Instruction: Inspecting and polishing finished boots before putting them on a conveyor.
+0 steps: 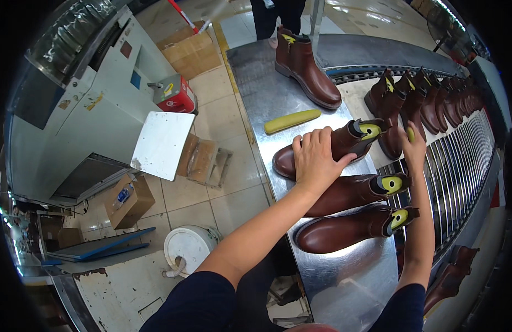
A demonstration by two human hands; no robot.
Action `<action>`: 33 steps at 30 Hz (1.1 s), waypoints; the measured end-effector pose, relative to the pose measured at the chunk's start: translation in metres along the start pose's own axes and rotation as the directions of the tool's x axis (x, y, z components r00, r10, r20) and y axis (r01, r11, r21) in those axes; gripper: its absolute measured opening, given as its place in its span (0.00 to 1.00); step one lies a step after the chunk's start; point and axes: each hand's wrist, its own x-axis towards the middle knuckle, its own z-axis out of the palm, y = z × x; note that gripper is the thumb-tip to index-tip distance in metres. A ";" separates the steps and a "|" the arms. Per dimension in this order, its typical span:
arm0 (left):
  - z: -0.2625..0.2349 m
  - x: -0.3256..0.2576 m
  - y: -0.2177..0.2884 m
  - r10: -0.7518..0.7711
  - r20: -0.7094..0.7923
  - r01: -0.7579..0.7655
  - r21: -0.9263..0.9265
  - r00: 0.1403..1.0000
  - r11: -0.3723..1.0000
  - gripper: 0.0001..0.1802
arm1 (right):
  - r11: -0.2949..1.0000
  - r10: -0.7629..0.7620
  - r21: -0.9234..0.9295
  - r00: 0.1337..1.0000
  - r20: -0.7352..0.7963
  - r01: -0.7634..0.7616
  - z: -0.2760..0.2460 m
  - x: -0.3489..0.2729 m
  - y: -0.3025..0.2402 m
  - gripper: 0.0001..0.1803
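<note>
A dark brown ankle boot (344, 143) lies on the metal table with its toe to the left and a yellow-green insert with a dark hole in its opening. My left hand (320, 159) is wrapped over this boot's instep, thumb toward me. Just right of the boot's opening, my right hand (414, 148) is closed around a small yellow-green piece (411, 134), most of it hidden by the fingers. Nearer me lie a second boot (344, 197) and a third boot (344, 231), both with similar inserts. Beyond my left hand rests a long, rounded yellow-green bar (292, 121).
One brown boot (308, 69) stands upright at the table's far end. Several more boots (433, 108) line the conveyor on the right, beside metal rollers (460, 160). Left of the table are a white-topped stool (163, 145), a white bucket (191, 249) and a large machine (95, 105). A person (278, 19) stands beyond.
</note>
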 end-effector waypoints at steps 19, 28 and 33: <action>0.000 0.005 0.000 -0.024 0.025 0.024 -0.037 0.999 0.999 0.42 | 0.948 0.081 -0.310 0.997 0.012 -0.074 -0.024 -0.016 -0.038 0.33; -0.016 -0.001 -0.004 -0.084 0.106 0.087 -0.027 0.991 0.996 0.42 | 0.821 0.443 -0.304 0.875 -0.195 -0.483 -0.240 -0.264 -0.101 0.33; 0.003 -0.001 -0.003 -0.041 0.014 0.041 0.015 0.999 0.999 0.42 | 0.767 0.461 -0.278 0.798 -0.389 -0.579 -0.269 -0.403 -0.134 0.31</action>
